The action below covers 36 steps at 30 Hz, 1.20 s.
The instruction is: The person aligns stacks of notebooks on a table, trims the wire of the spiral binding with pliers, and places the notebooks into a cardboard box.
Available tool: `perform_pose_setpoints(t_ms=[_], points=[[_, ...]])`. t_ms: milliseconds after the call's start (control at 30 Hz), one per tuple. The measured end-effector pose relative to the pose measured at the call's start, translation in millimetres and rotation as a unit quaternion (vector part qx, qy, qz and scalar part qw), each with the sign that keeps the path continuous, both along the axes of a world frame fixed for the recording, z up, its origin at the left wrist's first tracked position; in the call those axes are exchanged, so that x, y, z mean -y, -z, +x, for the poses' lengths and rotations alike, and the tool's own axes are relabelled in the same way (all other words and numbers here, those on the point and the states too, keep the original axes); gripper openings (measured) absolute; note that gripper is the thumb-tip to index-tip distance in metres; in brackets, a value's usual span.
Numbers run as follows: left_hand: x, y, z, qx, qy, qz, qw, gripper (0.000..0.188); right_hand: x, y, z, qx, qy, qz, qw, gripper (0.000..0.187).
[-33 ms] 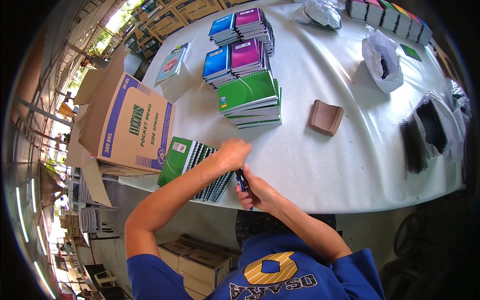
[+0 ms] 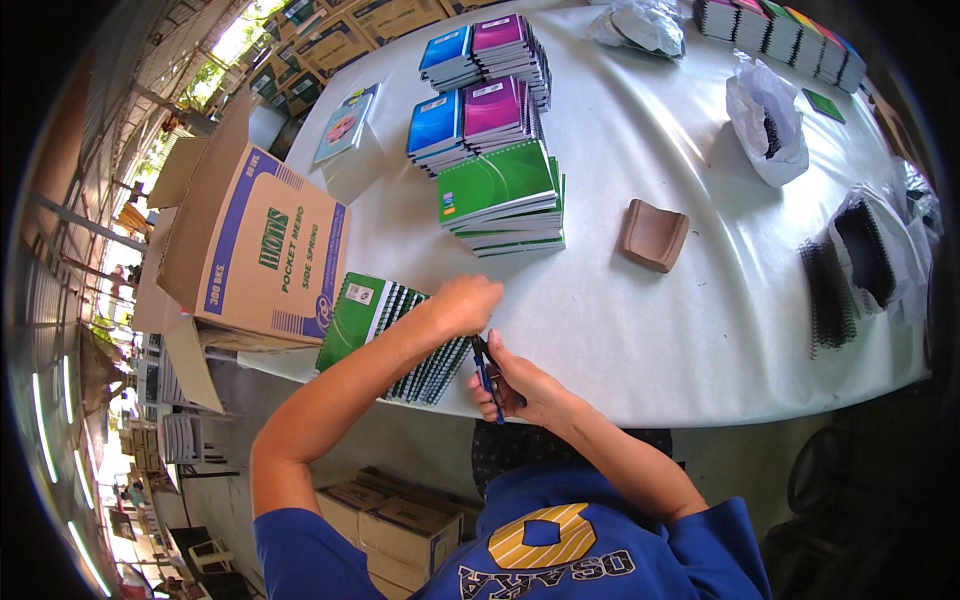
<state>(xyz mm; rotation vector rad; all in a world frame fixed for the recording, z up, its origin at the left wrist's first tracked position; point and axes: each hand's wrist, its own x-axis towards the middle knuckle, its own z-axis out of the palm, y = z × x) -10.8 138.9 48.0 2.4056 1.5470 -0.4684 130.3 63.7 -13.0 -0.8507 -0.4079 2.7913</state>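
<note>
Green spiral notebooks [image 2: 343, 340] lie fanned in an overlapping row at the table's near edge, their coil bindings side by side. My left hand [image 2: 468, 304] is closed with curled fingers over the far right end of these coils, and what it pinches is hidden. Just below and to the right, my right hand [image 2: 520, 385] is wrapped round blue-handled pliers [image 2: 486, 372]. The dark head of the pliers points up toward the last coil, close under my left hand. Whether its jaws touch the wire cannot be made out.
Beyond my hands stand stacks of green notebooks [image 2: 497, 188], blue ones [image 2: 434, 122] and purple ones [image 2: 496, 105]. An open cardboard box [image 2: 275, 250] is at the left. A brown curved block [image 2: 653, 236] sits at centre right, with black coils [image 2: 828, 290] and plastic bags [image 2: 765, 120] farther right.
My right fingers have loosened slightly, and a little more of the pliers' blue handles shows. My left hand has hardly moved.
</note>
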Motion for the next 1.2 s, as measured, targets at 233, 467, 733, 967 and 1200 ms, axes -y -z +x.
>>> perform_pose_setpoints(t_ms=[233,467,733,967,1200], points=[[-7,-1,-6,-0.001,0.009,-0.004,1.0,0.021,-14,1,-1,-0.003,0.0,-0.044,0.999,0.078],[-1,-4,2,-0.014,-0.028,-0.002,1.0,0.02,-17,0,0,-0.006,-0.022,-0.053,0.998,0.078],[3,-1,10,-0.056,-0.002,-0.019,0.998,0.023,-17,-3,0,-0.02,-0.012,-0.105,0.994,0.072],[2,9,-1,-0.028,0.031,-0.009,0.999,0.02,-2,-3,4,0.032,0.001,-0.09,0.995,0.076],[3,0,4,-0.001,0.04,-0.008,0.999,0.022,-8,-1,7,0.002,-0.013,-0.124,0.992,0.078]])
